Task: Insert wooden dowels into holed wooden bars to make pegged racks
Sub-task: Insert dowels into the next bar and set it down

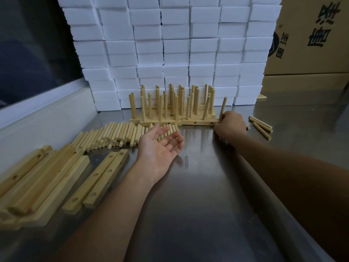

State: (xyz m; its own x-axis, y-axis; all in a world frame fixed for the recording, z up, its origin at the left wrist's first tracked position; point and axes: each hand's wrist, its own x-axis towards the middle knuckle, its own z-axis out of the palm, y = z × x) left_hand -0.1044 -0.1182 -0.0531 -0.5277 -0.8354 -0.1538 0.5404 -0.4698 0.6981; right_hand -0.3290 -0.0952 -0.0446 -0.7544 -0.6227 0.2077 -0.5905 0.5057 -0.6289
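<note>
Several pegged racks (170, 110) stand side by side at the back of the steel table, their dowels upright. My right hand (230, 125) grips the right end of the front rack's bar (200, 122), beside one upright dowel (223, 107). My left hand (160, 146) hovers palm up with relaxed fingers and holds nothing, just in front of a long row of loose dowels (117, 134). Holed wooden bars (102, 178) lie in a pile at the left.
A few loose dowels (261, 126) lie right of my right hand. A wall of stacked white foam blocks (170, 50) rises behind the racks. Cardboard boxes (311, 38) stand at the back right. A dark window (28, 50) borders the left.
</note>
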